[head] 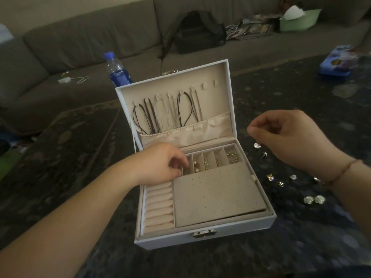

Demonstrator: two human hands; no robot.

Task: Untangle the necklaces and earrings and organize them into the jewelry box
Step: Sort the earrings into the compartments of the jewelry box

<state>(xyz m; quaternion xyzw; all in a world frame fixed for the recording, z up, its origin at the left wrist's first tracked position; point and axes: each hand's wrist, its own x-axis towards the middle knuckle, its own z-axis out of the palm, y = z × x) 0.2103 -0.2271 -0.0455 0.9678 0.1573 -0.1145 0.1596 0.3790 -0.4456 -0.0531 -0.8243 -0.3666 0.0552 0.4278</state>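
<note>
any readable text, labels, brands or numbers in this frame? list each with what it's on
None can be read.
water bottle: blue label, print blurred.
blue tin: pictures on the lid, any wording too blurred.
magazines on the sofa: covers too small and blurred.
jewelry box: no lettering visible on it or its clasp.

left hand [162, 163]: fingers curled down, pinching | right hand [289, 135]: raised, fingertips pinched together
</note>
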